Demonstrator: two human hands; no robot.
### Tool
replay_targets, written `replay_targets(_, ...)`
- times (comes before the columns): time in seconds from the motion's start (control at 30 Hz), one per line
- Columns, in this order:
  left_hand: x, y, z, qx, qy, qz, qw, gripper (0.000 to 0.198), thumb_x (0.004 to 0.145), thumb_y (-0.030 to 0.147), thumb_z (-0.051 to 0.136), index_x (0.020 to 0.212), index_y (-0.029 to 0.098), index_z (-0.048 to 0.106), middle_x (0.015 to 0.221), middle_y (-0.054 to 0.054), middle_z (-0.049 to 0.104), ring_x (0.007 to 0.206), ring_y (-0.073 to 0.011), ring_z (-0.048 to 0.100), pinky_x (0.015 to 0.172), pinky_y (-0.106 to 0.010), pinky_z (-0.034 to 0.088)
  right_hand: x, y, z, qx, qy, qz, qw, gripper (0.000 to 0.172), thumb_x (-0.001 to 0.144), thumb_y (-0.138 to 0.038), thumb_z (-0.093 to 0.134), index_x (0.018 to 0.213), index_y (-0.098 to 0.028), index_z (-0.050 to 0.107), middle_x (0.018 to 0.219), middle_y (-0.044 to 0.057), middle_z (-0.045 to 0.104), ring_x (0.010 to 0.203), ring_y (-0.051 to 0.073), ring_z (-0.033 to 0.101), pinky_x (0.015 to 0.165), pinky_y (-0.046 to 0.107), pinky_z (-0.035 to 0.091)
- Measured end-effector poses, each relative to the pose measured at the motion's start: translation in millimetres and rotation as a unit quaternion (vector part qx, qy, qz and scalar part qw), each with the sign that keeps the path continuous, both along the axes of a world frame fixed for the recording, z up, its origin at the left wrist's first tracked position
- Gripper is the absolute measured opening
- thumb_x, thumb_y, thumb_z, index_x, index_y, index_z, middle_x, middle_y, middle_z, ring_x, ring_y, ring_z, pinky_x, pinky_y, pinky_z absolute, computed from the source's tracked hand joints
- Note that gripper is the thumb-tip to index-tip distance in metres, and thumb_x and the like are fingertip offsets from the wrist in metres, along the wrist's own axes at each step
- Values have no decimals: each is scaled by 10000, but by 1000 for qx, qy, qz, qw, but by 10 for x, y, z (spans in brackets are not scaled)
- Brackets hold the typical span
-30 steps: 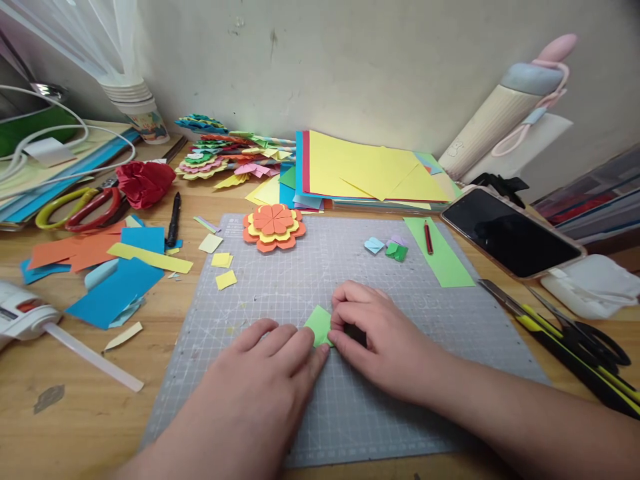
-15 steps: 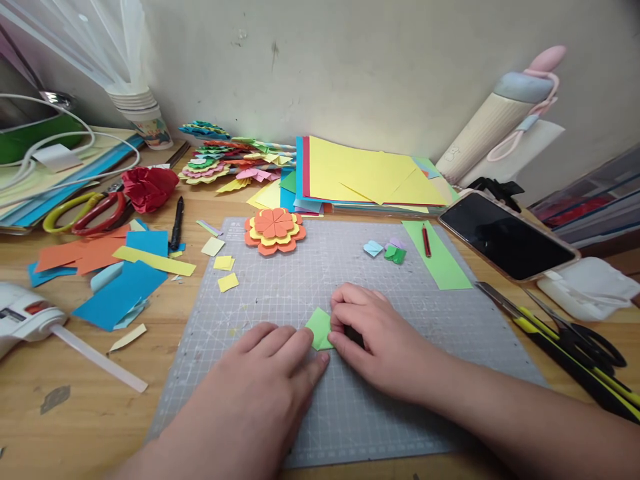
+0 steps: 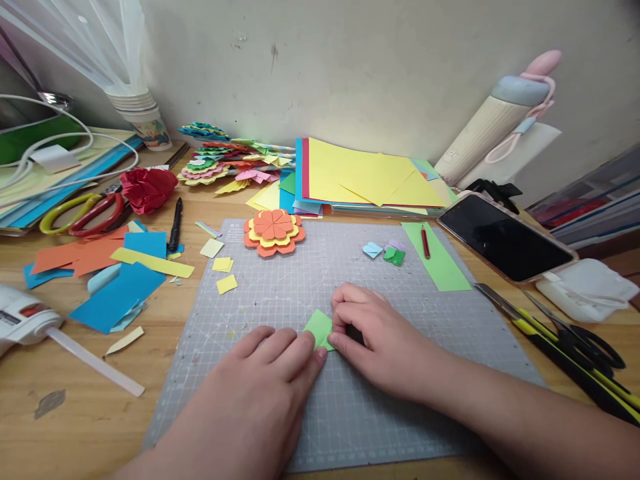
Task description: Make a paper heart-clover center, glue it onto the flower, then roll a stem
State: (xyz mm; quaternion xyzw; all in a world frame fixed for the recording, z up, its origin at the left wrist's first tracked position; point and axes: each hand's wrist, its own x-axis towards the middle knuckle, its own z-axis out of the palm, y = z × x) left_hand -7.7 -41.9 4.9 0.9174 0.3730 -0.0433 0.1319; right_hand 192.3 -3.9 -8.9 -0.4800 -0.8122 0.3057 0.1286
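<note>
A small light-green paper piece (image 3: 319, 328) lies on the grey cutting mat (image 3: 300, 287). My left hand (image 3: 260, 393) rests flat on the mat, its fingertips pressing the paper's left edge. My right hand (image 3: 380, 340) is curled beside it, fingers pinched on the paper's right side, hiding part of it. An orange and yellow paper flower (image 3: 273, 231) sits at the mat's far edge. Small folded blue, purple and green bits (image 3: 385, 251) lie to the right of it.
Stacked coloured sheets (image 3: 365, 177) lie against the wall. A phone (image 3: 505, 237), scissors and a knife (image 3: 565, 337) are at the right. Paper scraps (image 3: 115, 267), a glue gun (image 3: 25, 317), red-handled scissors (image 3: 85, 210) and a black pen (image 3: 175, 225) are at the left. A green strip with a red pencil (image 3: 435, 257) lies on the mat.
Both hands stay on the green paper with only slight finger shifts. The view has tilted a little.
</note>
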Motion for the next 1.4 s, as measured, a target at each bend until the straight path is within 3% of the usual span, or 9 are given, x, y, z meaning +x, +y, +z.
replay_targets(0.37,29,-17,58,10,-35,19,999,372,857,147,473,1202,215,596,1111,-58,644,1019,-228,573,955,-399,416,-18,-10,22,12,-11,0,1000,178,810,-75,562,694,-179,477,872,16,535,853,173,511,791,349,384)
replay_targets(0.53,32,-17,57,17,-41,21,999,381,853,151,483,1215,213,582,1112,-58,641,1027,-226,570,975,-398,401,60,-48,60,52,23,-8,998,34,840,-146,563,841,-174,543,899,38,548,805,171,521,715,319,406)
replay_targets(0.7,28,4,66,13,-22,11,1000,398,843,167,494,1227,216,586,1144,-48,643,1033,-238,567,962,-407,415,131,-233,130,127,-21,108,986,298,958,-220,377,941,-172,671,701,31,597,611,182,522,582,345,349)
replay_targets(0.97,18,2,34,6,-4,10,1000,426,871,198,476,1285,213,571,1182,-41,643,1036,-260,566,965,-446,415,75,-353,87,114,-141,123,976,352,956,-225,371,1101,-172,687,804,59,730,624,220,643,570,362,391)
replay_targets(1.03,26,3,43,-3,1,13,1000,439,874,210,471,1304,218,556,1198,-37,637,1057,-265,561,981,-459,406,65,-359,118,120,-175,114,971,345,951,-231,382,1060,-191,707,705,52,732,532,208,632,506,346,346)
replay_targets(1.23,16,0,53,-27,3,11,1000,450,853,196,483,1293,240,564,1238,-33,625,1076,-260,560,1010,-463,385,63,-346,224,133,-244,90,956,445,937,-202,358,636,-189,686,505,68,677,363,196,570,436,352,166)
replay_targets(1.4,2,-8,62,-30,13,15,999,471,853,178,462,1311,240,550,1240,-40,619,1085,-266,557,1008,-470,390,144,-236,157,89,-167,56,980,431,952,-231,359,596,-190,598,559,38,643,484,174,573,497,329,267)
